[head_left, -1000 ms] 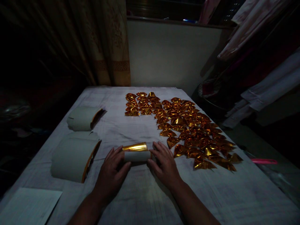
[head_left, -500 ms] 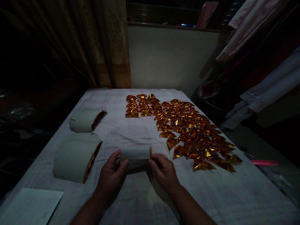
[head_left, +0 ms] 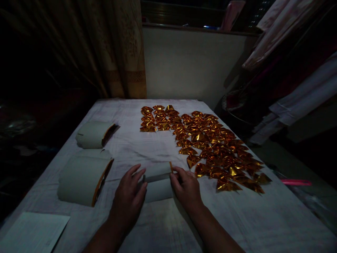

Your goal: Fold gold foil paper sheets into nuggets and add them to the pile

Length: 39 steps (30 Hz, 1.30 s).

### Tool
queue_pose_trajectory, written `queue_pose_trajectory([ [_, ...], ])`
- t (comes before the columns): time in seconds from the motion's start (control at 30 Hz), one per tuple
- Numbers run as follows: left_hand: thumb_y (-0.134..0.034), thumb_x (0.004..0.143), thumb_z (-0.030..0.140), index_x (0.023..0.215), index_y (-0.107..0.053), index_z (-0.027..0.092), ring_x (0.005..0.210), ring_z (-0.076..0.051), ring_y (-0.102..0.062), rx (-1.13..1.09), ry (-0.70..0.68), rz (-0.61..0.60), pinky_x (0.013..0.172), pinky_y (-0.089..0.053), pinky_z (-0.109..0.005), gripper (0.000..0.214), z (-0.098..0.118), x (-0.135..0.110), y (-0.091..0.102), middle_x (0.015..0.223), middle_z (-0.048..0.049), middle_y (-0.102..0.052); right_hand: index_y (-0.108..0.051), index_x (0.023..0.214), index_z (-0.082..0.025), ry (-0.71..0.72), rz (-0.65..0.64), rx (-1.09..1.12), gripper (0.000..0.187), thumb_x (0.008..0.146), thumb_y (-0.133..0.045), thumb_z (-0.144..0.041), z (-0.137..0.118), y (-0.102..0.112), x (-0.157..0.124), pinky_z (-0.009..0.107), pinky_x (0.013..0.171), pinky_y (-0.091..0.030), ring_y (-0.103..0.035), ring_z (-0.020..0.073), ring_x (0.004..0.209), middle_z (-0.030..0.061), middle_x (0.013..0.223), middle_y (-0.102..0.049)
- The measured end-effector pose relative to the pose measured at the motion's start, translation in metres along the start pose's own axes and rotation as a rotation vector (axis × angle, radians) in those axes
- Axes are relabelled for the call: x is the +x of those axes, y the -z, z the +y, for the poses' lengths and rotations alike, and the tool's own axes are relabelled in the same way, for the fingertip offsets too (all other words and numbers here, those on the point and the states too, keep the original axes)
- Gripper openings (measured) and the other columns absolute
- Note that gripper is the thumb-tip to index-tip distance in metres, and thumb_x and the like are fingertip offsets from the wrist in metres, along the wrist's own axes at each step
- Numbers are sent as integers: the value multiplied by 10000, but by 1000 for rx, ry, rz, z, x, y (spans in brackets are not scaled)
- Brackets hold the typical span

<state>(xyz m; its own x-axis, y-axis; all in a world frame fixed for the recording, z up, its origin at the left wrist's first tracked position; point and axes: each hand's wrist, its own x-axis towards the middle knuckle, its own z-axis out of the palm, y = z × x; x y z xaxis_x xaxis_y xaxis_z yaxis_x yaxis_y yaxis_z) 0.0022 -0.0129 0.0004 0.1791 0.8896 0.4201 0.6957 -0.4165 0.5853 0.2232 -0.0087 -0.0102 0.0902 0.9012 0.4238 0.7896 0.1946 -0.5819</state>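
Observation:
A pale sheet of paper (head_left: 159, 190) with a narrow gold-orange edge strip is curled over between my two hands, just above or on the cloth. My left hand (head_left: 129, 191) has its thumb and fingers around the sheet's left end. The fingers of my right hand (head_left: 185, 186) pinch its right end, near the gold strip. To the right lie many folded gold foil ingots (head_left: 210, 140) in close rows. Two curved stacks of pale paper with gold-orange edges, a near stack (head_left: 80, 179) and a far stack (head_left: 92, 133), rest on the left.
A white cloth (head_left: 223, 225) covers the table. A flat white sheet (head_left: 34, 230) lies at the near left corner. Behind stand a curtain (head_left: 126, 52) and a pale wall (head_left: 189, 63). Clothes (head_left: 302, 91) hang at the right, above a pink object (head_left: 296, 182).
The paper has gone from a narrow folded band to a wider, more open curl. My left hand has shifted slightly right and its fingers have spread; my right hand keeps its pinch.

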Motion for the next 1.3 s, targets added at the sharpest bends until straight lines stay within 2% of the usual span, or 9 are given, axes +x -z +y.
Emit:
queue_pose_trajectory([
  [0.1, -522, 968, 265, 1271, -633, 237, 1358, -280, -508, 130, -269, -177, 1113, -435, -510, 325, 4, -4, 0, 1413, -101, -600, -724, 1009, -208, -2, -2, -31, 236, 921, -518, -283, 1, -2, 1, 311, 776, -462, -663, 186, 658, 7, 659, -705],
  [0.2, -589, 944, 342, 1427, -516, 224, 1388, -292, -477, 221, -365, -339, 1169, -349, -546, 502, 6, -9, -3, 1441, -102, -582, -702, 1093, -195, 9, -3, -30, 266, 932, -508, -281, 1, -4, 0, 324, 802, -462, -666, 190, 662, 7, 659, -709],
  [0.4, -611, 928, 376, 1462, -472, 205, 1356, -294, -514, 272, -374, -341, 1177, -322, -556, 577, 4, -11, -7, 1444, -114, -577, -655, 1159, -189, 81, -78, 8, 307, 893, -514, -250, -1, 11, -10, 375, 825, -478, -674, 224, 801, 51, 841, -732],
  [0.57, -605, 926, 346, 1463, -473, 229, 1354, -292, -519, 246, -345, -323, 1193, -285, -563, 565, 3, -12, -8, 1427, -120, -591, -415, 1458, -194, 214, -243, 37, 731, 737, -519, -143, 0, 31, -20, 455, 987, -455, -602, 272, 1107, 106, 1218, -661],
  [0.63, -612, 921, 348, 1456, -478, 220, 1354, -292, -518, 247, -344, -321, 1197, -273, -568, 566, 3, -12, -8, 1430, -121, -588, -393, 1473, -197, 244, -307, 28, 787, 702, -514, -100, -1, 35, -21, 463, 1026, -427, -564, 271, 1164, 106, 1269, -630],
  [0.83, -631, 910, 346, 1448, -490, 219, 1350, -297, -521, 243, -328, -319, 1193, -273, -584, 571, 4, -12, -8, 1425, -121, -593, -646, 1221, -258, 249, -331, -134, 583, 682, -605, -41, -7, 37, -14, 436, 905, -457, -579, 269, 1020, 84, 1114, -657],
  [1.0, -608, 932, 362, 1442, -503, 227, 1340, -297, -531, 245, -323, -328, 1196, -254, -590, 538, 4, -12, -8, 1412, -125, -604, -673, 1167, -274, 402, -302, -193, 416, 776, -723, -143, -7, 35, -13, 492, 1016, -397, -525, 308, 1244, 102, 1374, -599],
  [1.07, -602, 939, 365, 1419, -529, 227, 1330, -295, -541, 237, -327, -325, 1194, -253, -595, 505, 3, -11, -7, 1389, -122, -623, -676, 1173, -287, 425, -326, -174, 368, 821, -740, -203, -5, 32, -14, 503, 1041, -383, -528, 303, 1268, 79, 1362, -627],
  [1.3, -554, 972, 333, 1223, -675, 277, 1242, -282, -615, 165, -251, -340, 1145, -312, -626, 284, -3, -6, 0, 1256, -70, -713, -714, 1104, -295, 296, -363, -53, 210, 929, -624, -220, 1, 29, -17, 533, 1056, -376, -573, 280, 1241, 39, 1273, -698],
])
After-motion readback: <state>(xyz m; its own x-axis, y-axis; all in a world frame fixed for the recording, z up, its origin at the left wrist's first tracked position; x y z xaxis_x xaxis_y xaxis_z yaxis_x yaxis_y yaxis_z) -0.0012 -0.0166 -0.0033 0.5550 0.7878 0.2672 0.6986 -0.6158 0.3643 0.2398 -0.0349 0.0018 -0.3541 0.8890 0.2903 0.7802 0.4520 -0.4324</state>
